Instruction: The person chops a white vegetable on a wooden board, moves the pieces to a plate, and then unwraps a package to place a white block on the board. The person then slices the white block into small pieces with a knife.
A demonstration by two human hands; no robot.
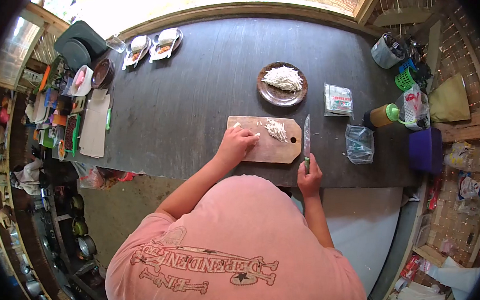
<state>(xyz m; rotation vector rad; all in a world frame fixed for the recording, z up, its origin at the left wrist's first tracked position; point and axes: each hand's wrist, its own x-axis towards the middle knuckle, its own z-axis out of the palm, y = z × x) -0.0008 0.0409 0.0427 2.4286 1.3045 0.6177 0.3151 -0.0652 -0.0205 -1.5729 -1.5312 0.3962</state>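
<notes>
Done: white shreds heaped on plate; sm. cut pile on board. Left, apparently: pcs. by L hand, fingers curled, grip unclear. R hand grips knife beside board.

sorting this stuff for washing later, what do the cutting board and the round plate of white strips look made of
The pale brown rectangular board looks like bare wood: matte, unevenly toned. The round brown plate could be glazed ceramic or plastic; its glossy rim leaves that open.
</notes>
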